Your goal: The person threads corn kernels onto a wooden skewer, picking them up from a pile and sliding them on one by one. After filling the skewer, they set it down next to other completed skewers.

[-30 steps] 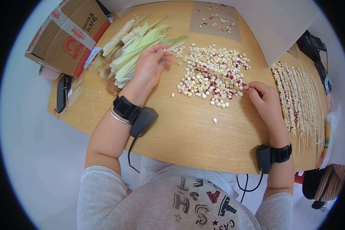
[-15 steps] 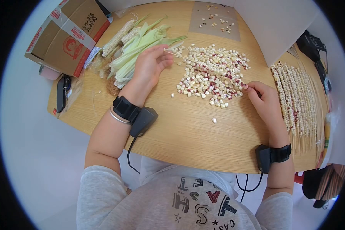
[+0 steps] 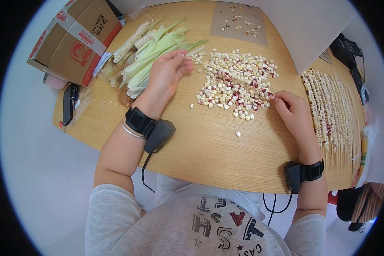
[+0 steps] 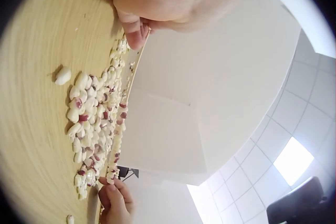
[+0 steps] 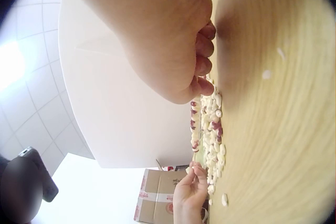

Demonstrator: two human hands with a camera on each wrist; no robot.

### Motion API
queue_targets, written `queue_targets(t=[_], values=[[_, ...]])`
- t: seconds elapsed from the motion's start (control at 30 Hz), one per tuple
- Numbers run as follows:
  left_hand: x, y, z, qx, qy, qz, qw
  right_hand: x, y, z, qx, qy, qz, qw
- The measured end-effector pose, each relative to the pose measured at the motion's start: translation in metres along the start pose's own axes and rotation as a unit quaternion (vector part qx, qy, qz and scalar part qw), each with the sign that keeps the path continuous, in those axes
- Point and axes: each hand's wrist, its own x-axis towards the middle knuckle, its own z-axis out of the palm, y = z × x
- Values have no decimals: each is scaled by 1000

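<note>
My left hand (image 3: 170, 70) pinches the bare end of a thin stick (image 4: 137, 66) between thumb and forefinger. White and dark red corn kernels (image 5: 193, 121) are threaded along the stick toward its other end. There my right hand (image 3: 295, 112) pinches that end with thumb and forefinger, its other fingers curled in. Held slantwise, the stick passes above a spread pile of loose corn kernels (image 3: 226, 97), mostly white with some dark red. One stray kernel (image 3: 238, 134) lies on the wooden table (image 3: 209, 158) in front of the pile.
Corn husks (image 3: 143, 74) and stripped cobs (image 3: 130, 45) lie left of the pile, near a cardboard box (image 3: 72, 42). Rows of kernel-strung sticks (image 3: 328, 111) lie at the right. A white panel (image 3: 303, 34) stands at the back right. A grey mat (image 3: 226, 32) holds scattered kernels.
</note>
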Motion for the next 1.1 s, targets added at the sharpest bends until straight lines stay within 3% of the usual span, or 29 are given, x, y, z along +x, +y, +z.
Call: queue_targets(t=[0.87,0.93,1.1], values=[[-3,4,4,0,-12,9,1000,0,3,0,-4,-5,2,1000],[-6,9,6,-120,-34,-14,992,1,4,1,8,-6,7,1000],[-4,9,3,-156,-51,-30,986,1,3,1,24,-10,14,1000]])
